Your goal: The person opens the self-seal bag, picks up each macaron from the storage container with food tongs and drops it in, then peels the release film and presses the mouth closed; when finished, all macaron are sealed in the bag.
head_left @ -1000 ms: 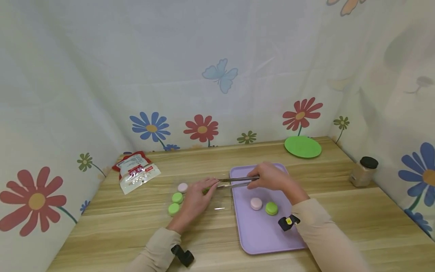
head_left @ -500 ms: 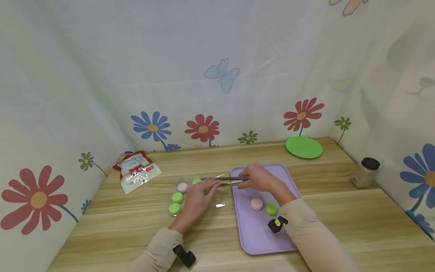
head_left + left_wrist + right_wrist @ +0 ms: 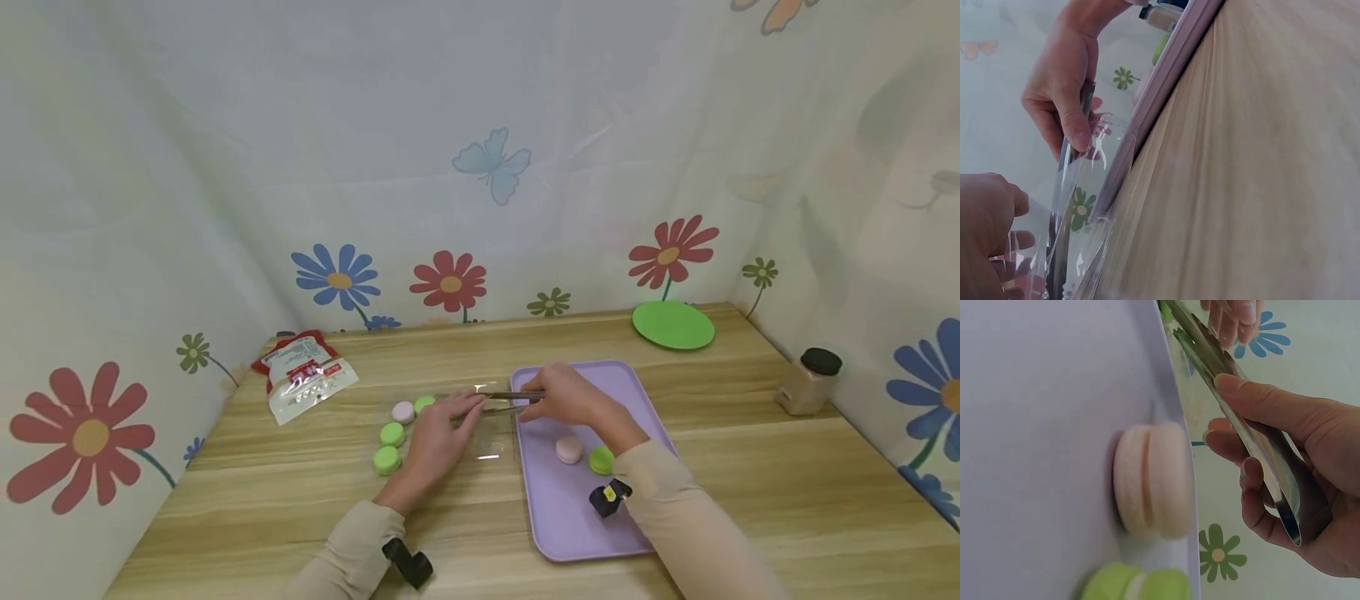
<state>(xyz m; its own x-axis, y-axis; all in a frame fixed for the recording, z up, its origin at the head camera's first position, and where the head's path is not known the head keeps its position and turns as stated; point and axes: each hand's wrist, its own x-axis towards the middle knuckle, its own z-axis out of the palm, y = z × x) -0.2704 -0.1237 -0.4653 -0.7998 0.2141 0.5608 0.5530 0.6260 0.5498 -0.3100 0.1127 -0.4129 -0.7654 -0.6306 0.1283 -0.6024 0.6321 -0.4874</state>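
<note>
My right hand (image 3: 566,397) grips metal tongs (image 3: 1275,465) above the far-left part of the purple tray (image 3: 555,517). The tongs point left into a clear plastic box (image 3: 491,446), where my left hand hides their tips. At that box my left hand (image 3: 435,437) holds the thin plastic edge, with finger ends showing beside it in the left wrist view. Left of this hand sit a pink macaron (image 3: 403,412) and several green macarons (image 3: 392,434). On the tray lie another pink macaron (image 3: 1154,481) and a green macaron (image 3: 1138,584), side by side.
A red and white pouch (image 3: 307,375) lies at the table's back left. Toward the back right is a flat green plate (image 3: 673,325). A black-lidded jar (image 3: 810,381) stands near the right edge. Patterned curtains enclose the back and sides.
My right hand and the tongs have moved left toward the box. A green macaron has come into view beyond my left hand, shifting left toward the pink one. My left hand stays nearly still.
</note>
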